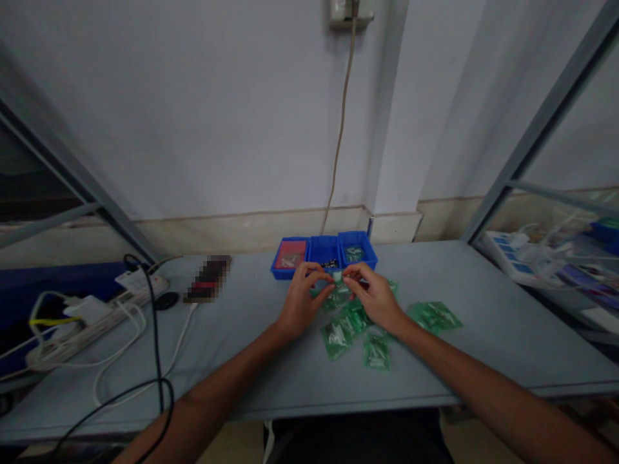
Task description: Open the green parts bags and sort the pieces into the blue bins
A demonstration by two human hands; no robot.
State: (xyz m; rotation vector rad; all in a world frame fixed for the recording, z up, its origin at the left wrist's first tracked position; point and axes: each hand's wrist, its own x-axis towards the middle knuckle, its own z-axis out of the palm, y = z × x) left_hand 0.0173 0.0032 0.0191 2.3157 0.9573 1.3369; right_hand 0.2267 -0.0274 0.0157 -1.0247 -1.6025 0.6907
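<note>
My left hand (305, 298) and my right hand (374, 296) face each other over the table, thumbs and fingertips pinched. Between them is a small clear green plastic bag (340, 295), with its upper edge at the fingertips. Whitish contents show through the plastic, too small to name. Below my hands lie more green bags, one flat (337, 336) and one nearer the front edge (376, 352). Just behind the fingers stand three joined blue bins: the left bin holds a pink piece (293, 248), the middle bin (324, 243) small dark and shiny parts, the right bin (355, 253) small greyish pieces.
Further green bags (435, 316) lie right of my right forearm. On the left are a phone-like blurred object (207, 279), a power strip (91, 325) and a black cable (155, 335). A wall (242, 129) closes the back; metal frame posts (527, 142) flank the table.
</note>
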